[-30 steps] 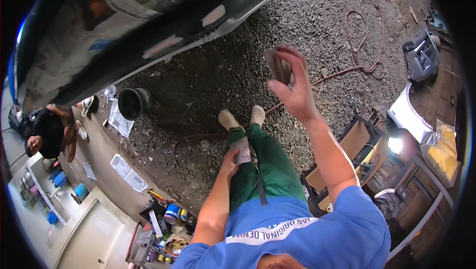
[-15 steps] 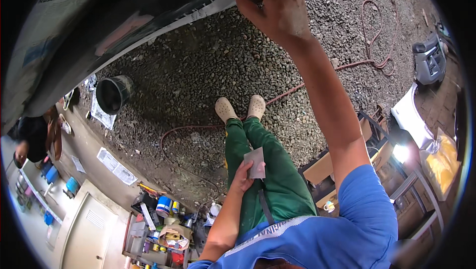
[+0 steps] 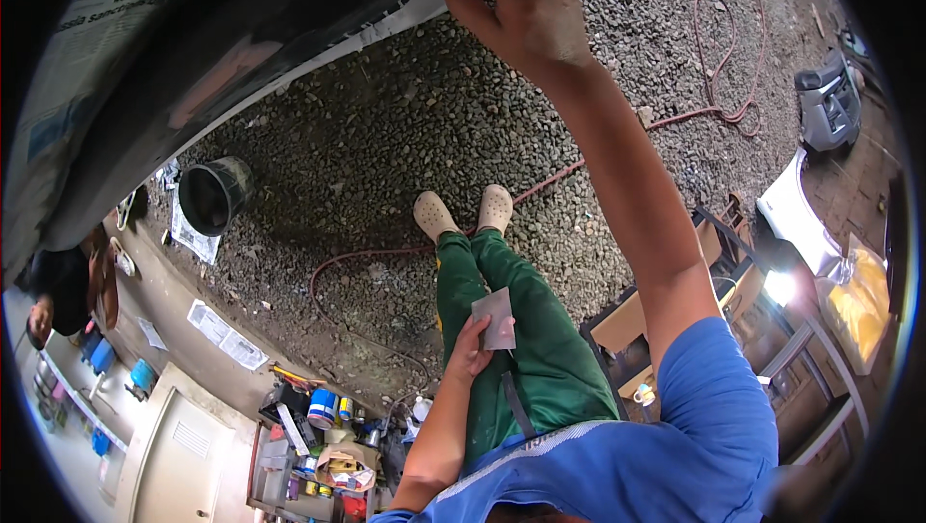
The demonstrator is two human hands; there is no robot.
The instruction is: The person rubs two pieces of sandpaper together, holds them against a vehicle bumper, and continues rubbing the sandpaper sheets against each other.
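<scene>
Close to my lap, my left hand (image 3: pixel 470 349) is closed on a thin, grey rectangular sheet (image 3: pixel 495 318), pinched at one side. My right arm stretches far forward. At the top edge, my right hand (image 3: pixel 542 12) lies with thumb and fingers apart against a dark vehicle body panel (image 3: pixel 280 21); its fingertips are cut off by the frame, so anything under them is hidden. The panel carries pinkish patches (image 3: pixel 227 79) and has pale masking paper (image 3: pixel 386 29) along its lower edge. Printed newspaper (image 3: pixel 101 16) covers part of it on the left.
A dark bucket (image 3: pixel 214 197) stands on the gravel (image 3: pixel 367 156) at left. A reddish hose (image 3: pixel 559 176) runs beside my feet and coils at right. A shelf with cans and tools (image 3: pixel 333 446) is at lower left; another person (image 3: pixel 72 282) is at far left. A grey bumper (image 3: pixel 828 103) lies right.
My view has shifted slightly. The right hand stays against the panel, and the left hand keeps hold of the grey sheet. The person at far left has moved a little.
</scene>
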